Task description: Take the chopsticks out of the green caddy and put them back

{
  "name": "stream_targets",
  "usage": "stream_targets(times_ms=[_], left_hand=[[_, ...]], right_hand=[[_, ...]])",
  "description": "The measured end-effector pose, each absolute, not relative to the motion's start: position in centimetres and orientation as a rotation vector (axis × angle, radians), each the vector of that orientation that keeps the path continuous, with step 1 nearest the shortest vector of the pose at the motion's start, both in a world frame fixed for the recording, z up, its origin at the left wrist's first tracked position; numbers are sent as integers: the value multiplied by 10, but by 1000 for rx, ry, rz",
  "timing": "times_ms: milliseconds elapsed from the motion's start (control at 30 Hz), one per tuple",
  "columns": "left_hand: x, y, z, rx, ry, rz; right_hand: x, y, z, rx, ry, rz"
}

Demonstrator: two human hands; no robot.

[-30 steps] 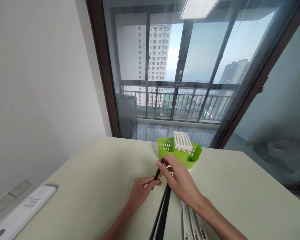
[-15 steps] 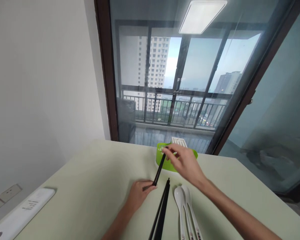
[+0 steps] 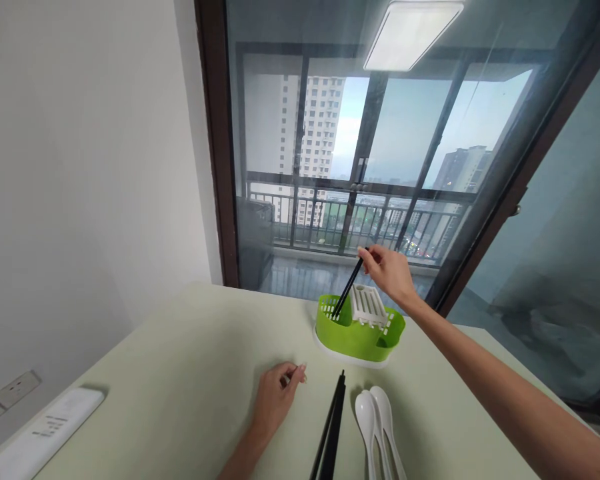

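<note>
Black chopsticks [image 3: 350, 283] are pinched near their top by my right hand [image 3: 393, 275]. They slant down to the left, and their lower ends are inside the left compartment of a green utensil holder [image 3: 347, 339] with a white base. A white slotted piece [image 3: 368, 307] spans the holder's middle. My left hand [image 3: 275, 397] rests on the table in front of the holder, thumb and fingertips together with nothing between them. To its right lie more black chopsticks [image 3: 334, 430], pointing at the holder. Beside those, three white spoons [image 3: 367, 417] lie bunched, their handles running out of the lower edge.
A long white power strip [image 3: 55, 430] lies along the left edge of the pale green table [image 3: 190, 373]. A wall socket [image 3: 17, 392] is on the white wall at left. Behind the table's far edge stands a dark-framed glass door [image 3: 220, 200].
My right hand has risen and moved right, carrying the chopsticks into the holder's left compartment. My left hand has let go of their lower part and stays low on the table.
</note>
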State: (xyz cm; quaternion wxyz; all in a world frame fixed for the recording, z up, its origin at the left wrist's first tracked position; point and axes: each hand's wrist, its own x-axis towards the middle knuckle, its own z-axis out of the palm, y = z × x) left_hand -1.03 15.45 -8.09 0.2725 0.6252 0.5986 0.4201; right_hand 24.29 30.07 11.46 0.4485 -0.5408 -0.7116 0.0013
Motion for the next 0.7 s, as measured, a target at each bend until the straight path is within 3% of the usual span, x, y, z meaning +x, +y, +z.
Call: stream_targets(times_ms=[200, 400, 600, 700], left_hand=[[-10, 151, -83, 1683, 1579, 1057], [-10, 148, -85, 1661, 1541, 1043], [-9, 143, -82, 1654, 1545, 1038], [-10, 142, -79, 1625, 1564, 1054]], right_hand=[[238, 348, 71, -1470, -1840, 81], [237, 364, 61, -1533, -1857, 73], [236, 312, 80, -1427, -1835, -22], [232, 257, 79, -1107, -2155, 19]])
